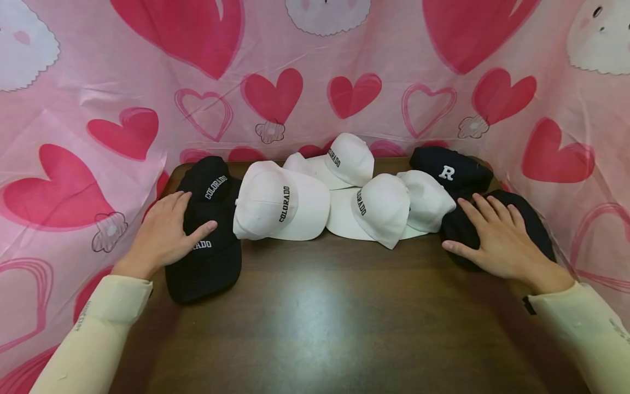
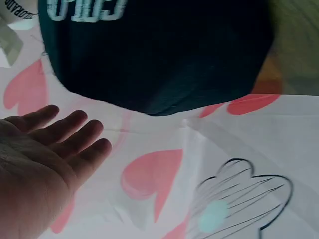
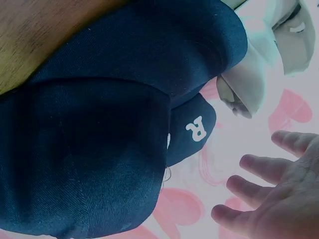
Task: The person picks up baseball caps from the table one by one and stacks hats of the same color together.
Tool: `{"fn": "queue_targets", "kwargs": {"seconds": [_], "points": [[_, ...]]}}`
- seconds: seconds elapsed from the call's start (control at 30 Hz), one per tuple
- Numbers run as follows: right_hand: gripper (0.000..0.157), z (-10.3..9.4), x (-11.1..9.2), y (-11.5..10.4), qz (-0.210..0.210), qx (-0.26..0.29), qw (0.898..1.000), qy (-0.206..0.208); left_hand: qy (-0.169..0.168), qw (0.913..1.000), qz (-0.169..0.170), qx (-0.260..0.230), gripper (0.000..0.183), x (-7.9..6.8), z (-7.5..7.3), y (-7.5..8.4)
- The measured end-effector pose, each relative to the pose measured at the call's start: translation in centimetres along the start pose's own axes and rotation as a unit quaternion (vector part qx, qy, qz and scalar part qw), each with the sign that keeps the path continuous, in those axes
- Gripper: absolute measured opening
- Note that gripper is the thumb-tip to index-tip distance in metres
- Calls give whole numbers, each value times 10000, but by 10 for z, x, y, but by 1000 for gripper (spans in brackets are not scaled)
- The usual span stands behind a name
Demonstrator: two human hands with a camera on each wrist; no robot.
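My left hand (image 1: 169, 230) is spread with straight fingers over the outer side of two black caps at the left; the nearer black cap (image 1: 211, 273) has white lettering partly covered by my thumb. Behind it sits the other black COLORADO cap (image 1: 204, 172). In the left wrist view the fingers (image 2: 89, 134) are apart from the dark cap (image 2: 159, 59). On the right, my right hand (image 1: 502, 243) spreads over a dark navy cap (image 1: 534, 224), holding nothing. A second navy cap (image 1: 443, 169) with a white R lies behind. The right wrist view shows straight fingers (image 3: 264, 169) beside the caps.
Several white COLORADO caps stand between the dark ones: a large white cap (image 1: 263, 200) at centre left, a white cap (image 1: 349, 158) at the back and another white cap (image 1: 386, 205) at centre right. They rest on a brown wooden table (image 1: 315, 317) before a pink heart-print cloth (image 1: 315, 54).
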State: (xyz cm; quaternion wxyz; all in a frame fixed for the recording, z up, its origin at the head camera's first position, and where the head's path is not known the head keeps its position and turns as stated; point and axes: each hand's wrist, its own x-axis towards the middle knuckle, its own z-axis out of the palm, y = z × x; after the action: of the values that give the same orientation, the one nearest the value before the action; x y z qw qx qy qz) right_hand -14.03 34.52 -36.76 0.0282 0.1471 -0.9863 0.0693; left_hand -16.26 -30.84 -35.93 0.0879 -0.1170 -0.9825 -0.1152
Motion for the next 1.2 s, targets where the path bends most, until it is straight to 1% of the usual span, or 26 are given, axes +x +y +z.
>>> {"fn": "queue_targets", "kwargs": {"seconds": [0.1, 0.27, 0.43, 0.53, 0.63, 0.7, 0.77, 0.87, 1.0, 1.2], "points": [[104, -1, -1, -1, -23, -21, 10000, 41, -25, 9997, -184, -134, 96, -1, 1, -8], [103, -2, -1, -3, -80, 35, 9999, 87, -171, 9983, -493, -249, 93, -4, 4, -22], [104, -1, -1, -5, -126, 68, 9998, 101, -315, 9962, -678, -439, 89, -5, 8, -33], [104, -1, 0, -7, -146, 66, 9998, 98, -497, 9938, -805, -584, 88, -5, 9, -38], [105, -1, 0, -8, -171, 80, 9998, 117, -784, 9897, -949, -731, 89, -5, 10, -43], [104, -1, 0, -9, -197, 102, 9997, 140, -939, 9871, -991, -841, 88, -5, 10, -45], [104, -1, 0, -9, -220, 111, 9996, 165, -1014, 9852, -993, -966, 86, -5, 11, -47], [103, -1, 0, -10, -240, 112, 9995, 172, -925, 9841, -1008, -1133, 80, -6, 13, -50], [103, -1, -1, -12, -266, 113, 9994, 191, -680, 9829, -1069, -1338, 71, -7, 16, -57], [102, 1, -2, -12, -280, 222, 9992, 178, -505, 9808, -1077, -1544, 61, -9, 18, -63]]}}
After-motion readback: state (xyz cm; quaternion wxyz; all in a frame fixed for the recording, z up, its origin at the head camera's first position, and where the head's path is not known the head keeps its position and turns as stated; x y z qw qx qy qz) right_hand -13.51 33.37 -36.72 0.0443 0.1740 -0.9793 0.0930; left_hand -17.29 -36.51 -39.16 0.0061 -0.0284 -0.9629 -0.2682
